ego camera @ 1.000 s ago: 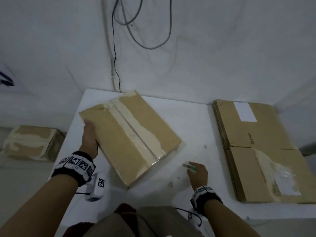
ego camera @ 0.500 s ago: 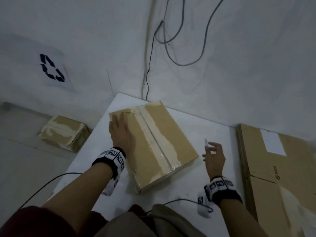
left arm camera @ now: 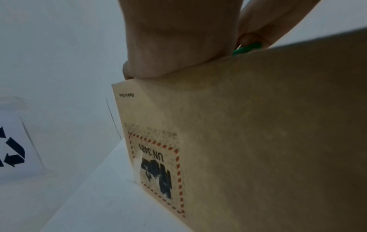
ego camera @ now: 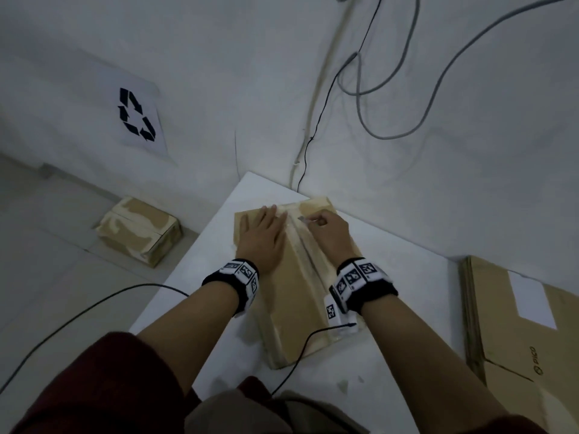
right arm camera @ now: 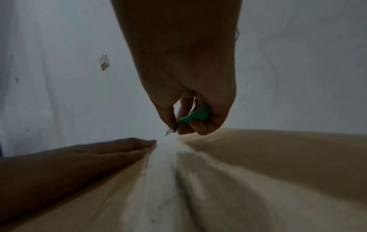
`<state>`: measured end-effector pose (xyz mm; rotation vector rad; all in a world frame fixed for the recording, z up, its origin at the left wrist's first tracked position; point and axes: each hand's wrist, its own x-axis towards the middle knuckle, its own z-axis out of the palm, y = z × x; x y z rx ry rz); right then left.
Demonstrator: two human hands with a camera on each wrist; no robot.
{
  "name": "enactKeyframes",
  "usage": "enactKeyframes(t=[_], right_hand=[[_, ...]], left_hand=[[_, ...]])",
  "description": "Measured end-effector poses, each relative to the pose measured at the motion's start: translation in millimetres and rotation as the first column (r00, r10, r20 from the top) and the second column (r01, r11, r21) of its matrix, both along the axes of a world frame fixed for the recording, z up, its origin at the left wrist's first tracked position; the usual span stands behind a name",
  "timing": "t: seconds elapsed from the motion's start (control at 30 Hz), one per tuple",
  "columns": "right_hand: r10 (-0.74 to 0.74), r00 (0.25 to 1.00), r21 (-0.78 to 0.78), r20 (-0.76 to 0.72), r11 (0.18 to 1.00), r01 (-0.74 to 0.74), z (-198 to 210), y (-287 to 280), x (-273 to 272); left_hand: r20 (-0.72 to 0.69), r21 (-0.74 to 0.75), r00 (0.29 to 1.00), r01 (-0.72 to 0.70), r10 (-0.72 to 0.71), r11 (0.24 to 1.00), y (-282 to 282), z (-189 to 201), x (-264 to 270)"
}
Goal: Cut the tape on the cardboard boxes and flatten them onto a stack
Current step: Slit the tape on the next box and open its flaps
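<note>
One box [left arm camera: 258,125] labelled "UN 3481", left hand [ego camera: 261,239] flat on top, right hand [right arm camera: 196,109] gripping green cutter [right arm camera: 195,116]

Matt brown cardboard box [ego camera: 291,305], glossy clear tape [ego camera: 308,261], green plastic cutter [right arm camera: 195,116]

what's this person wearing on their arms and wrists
Each wrist carries a black band with white square tiles printed in black marker patterns: left wrist band, right wrist band. A small white camera block with its own marker hangs under the right band, trailing a thin black cable. A dark red sleeve covers the left upper arm; forearms are bare.
</note>
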<state>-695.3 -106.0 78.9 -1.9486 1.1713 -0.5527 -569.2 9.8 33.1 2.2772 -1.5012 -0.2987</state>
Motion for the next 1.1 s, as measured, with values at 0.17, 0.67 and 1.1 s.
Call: enactKeyframes(t=[0.17,0.67,1.1], right_hand=[[-0.016,1.000,-0.060,-0.002,0.998,0.016,-10.8,3.8,23.3],[0.029,0.996,-0.148,-0.085,0.988,-0.041,-12.9,9.6,33.9],[0.062,0.937,-0.167,-0.344,0.978,-0.126,-5.2,38.3,-11.8]], left_hand=[[0.005,-0.038,1.000,-0.011,0.011,0.999,-1.1,-4.6,1.1],[-0.006,-0.059,0.999,-0.032,0.032,0.998,-3.5,-7.9,0.2],[-0.005,-0.040,0.999,-0.032,0.031,0.999,-3.3,-2.3,-0.5]])
